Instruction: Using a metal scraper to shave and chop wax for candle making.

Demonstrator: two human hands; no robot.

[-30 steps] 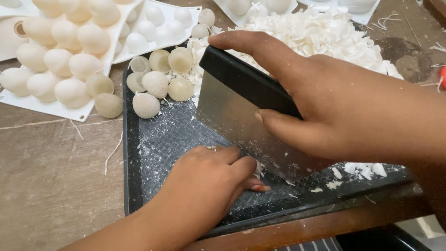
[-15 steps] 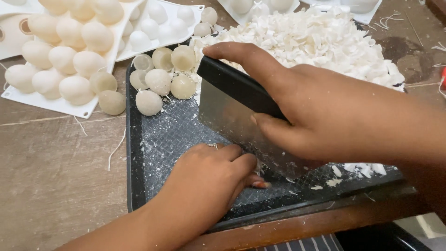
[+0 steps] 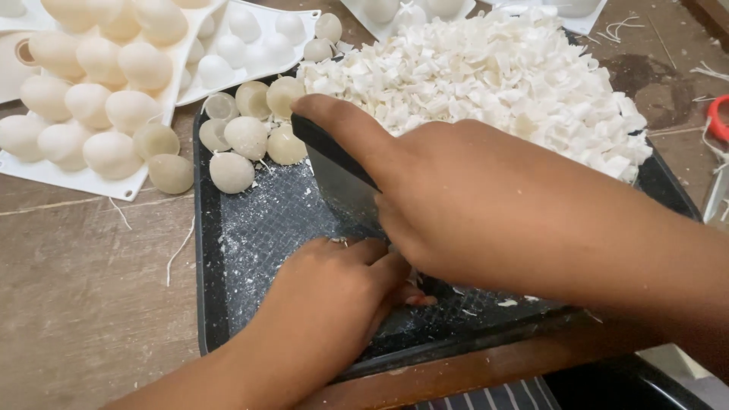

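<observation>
Wooden tabletop (image 3: 83, 304), brown and scuffed, carries a dark rectangular baking tray (image 3: 209, 304) set close to the near edge. White silicone sphere mould (image 3: 45, 168) lies at far left, loaded with pale rounded half-shells; a second white mould (image 3: 250, 42) sits beyond it. Loose pale hemispheres (image 3: 247, 137) are clustered in the tray's far-left corner. Heap of white chopped flakes (image 3: 516, 76) fills the far-right half of the tray.

Right hand (image 3: 471, 205) is wrapped over the top of a metal bench scraper (image 3: 342, 178), index finger laid straight along its black handle, the other fingers curled down the blade face. Blade stands roughly upright on the tray floor, near the tray's middle. Left hand (image 3: 342, 292) is balled loosely, knuckles up, just near of the blade on the tray floor; fingertips tuck under beside the blade's lower edge. What it pinches, if anything, is hidden under the fingers.

Compared with half a second before: the right hand and scraper have tipped toward the left hand, so less of the shiny blade face shows and the knuckles now cover most of it. Left hand has kept its place. Heap, hemispheres and moulds are unchanged in arrangement; the view has drifted slightly.
</observation>
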